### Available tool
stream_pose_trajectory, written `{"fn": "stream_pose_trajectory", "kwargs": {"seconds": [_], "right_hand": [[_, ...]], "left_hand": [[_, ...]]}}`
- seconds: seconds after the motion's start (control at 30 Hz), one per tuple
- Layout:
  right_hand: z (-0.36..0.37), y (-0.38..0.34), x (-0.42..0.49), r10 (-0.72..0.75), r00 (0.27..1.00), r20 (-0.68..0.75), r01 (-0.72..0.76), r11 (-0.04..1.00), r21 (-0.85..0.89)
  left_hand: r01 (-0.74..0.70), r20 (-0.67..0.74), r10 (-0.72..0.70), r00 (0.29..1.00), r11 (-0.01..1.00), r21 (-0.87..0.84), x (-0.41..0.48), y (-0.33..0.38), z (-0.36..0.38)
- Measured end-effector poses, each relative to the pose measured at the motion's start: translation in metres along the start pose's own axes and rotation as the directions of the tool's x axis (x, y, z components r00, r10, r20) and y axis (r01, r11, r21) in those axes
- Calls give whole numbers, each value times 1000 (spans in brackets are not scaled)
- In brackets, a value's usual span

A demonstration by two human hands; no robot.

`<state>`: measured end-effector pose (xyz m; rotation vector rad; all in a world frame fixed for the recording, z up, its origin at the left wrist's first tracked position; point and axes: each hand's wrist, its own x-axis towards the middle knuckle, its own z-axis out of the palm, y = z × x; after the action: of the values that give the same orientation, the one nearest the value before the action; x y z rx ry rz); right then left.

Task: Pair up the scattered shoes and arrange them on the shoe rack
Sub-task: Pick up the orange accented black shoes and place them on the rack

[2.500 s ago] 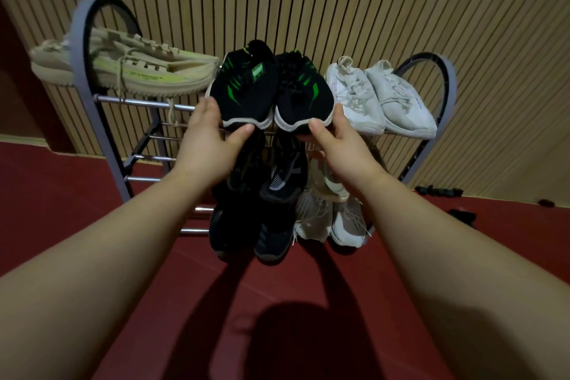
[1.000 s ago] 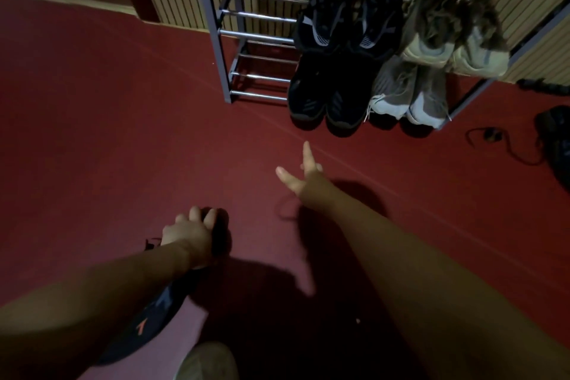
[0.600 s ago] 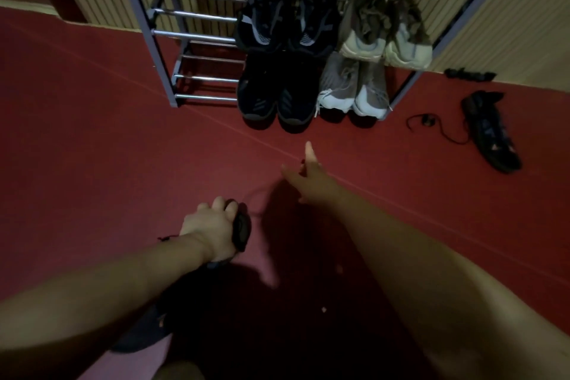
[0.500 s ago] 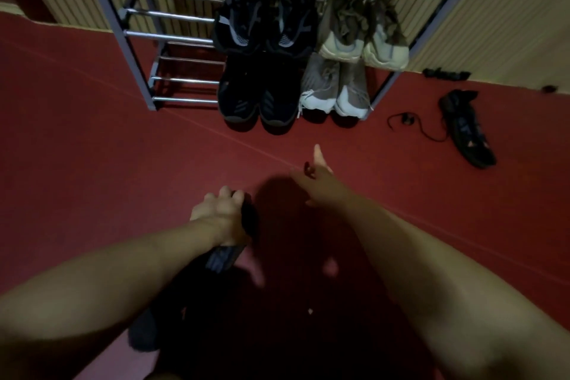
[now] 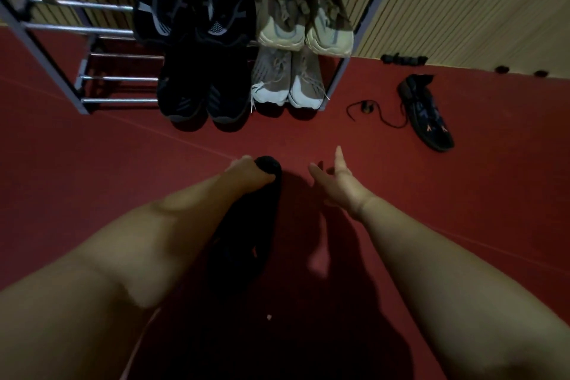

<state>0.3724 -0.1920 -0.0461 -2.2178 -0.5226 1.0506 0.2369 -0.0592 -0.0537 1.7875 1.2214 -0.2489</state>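
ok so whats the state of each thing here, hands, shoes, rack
left hand: grips a black shoe by its opening
held black shoe: off the floor, hanging down from the left hand
right hand: open, fingers spread, holds nothing
loose black shoe: alone on the red floor right of the rack, lace trailing out
shoe rack: four pairs on the right side of its two visible shelves, bars on the left bare
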Motion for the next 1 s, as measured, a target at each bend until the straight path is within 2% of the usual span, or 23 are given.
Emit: {"fn": "stream_pose_trajectory", "kwargs": {"seconds": [0.07,0.13,0.23,0.33,0.37,0.47,0.6,0.77,0.87,1.0], "right_hand": [[7,1,3,-1,1000,-4,1,1000,5],[17,1,3,-2,1000,21,3,999,-46],[35,6,-8,21,990,142,5,984,-176],[62,10,-31,102,955,278,-48,980,-195],[72,11,-39,107,944,313,-55,984,-172],[92,23,-49,82,952,294,-75,997,-36],[93,30,-51,68,967,247,-96,990,103],[70,39,-38,118,989,92,-142,934,327],[51,40,-29,145,985,97,-168,939,299],[25,43,-13,224,973,48,-229,954,196]], "left_hand": [[20,-10,-19,1000,992,122,-9,-15,2],[46,44,-53,998,988,150,-18,-29,1],[61,207,-68,976,997,38,-28,-52,3],[142,254,-118,960,987,-77,-36,-75,7],[140,236,-112,965,985,-103,-39,-82,6],[105,197,-67,978,977,-186,-50,-92,0],[44,249,46,967,937,-346,-56,-86,8],[-50,296,182,938,913,-404,-50,-61,29],[-113,266,201,943,943,-312,-41,-51,35],[-260,147,254,956,965,20,-37,-35,26]]}}
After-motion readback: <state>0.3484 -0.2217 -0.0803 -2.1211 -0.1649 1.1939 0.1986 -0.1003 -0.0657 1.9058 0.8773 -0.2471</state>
